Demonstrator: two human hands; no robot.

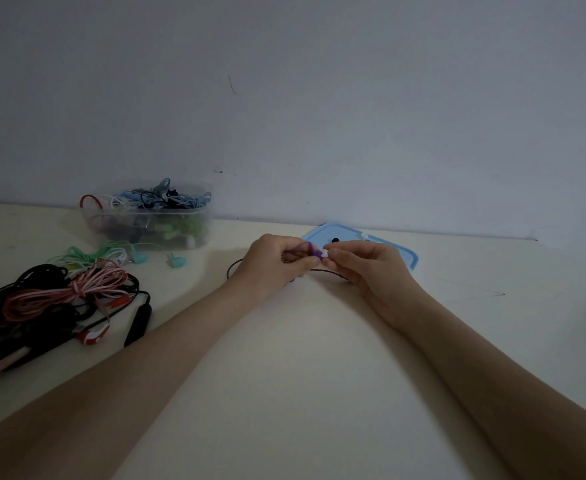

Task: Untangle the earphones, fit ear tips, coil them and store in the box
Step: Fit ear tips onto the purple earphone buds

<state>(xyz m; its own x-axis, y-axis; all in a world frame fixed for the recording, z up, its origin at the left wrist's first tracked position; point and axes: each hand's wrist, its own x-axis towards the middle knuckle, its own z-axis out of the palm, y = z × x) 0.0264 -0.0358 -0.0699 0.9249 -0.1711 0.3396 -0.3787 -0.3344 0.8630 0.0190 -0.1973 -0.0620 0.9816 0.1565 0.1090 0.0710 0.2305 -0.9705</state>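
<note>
Beside wall, clear box [199, 216] holds tangled earphones [166, 202].

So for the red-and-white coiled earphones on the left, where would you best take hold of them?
Grip the red-and-white coil at its bunched waist, where the strands gather tight, coming from above. It lies on top of the black cables, so a top pinch should lift the whole bundle. The loose earbuds trail toward the person; pulling those would likely undo the coil.

Dim light, bare grey-white wall [353, 98] behind a cream table [302, 375], faint scuff marks.
</note>
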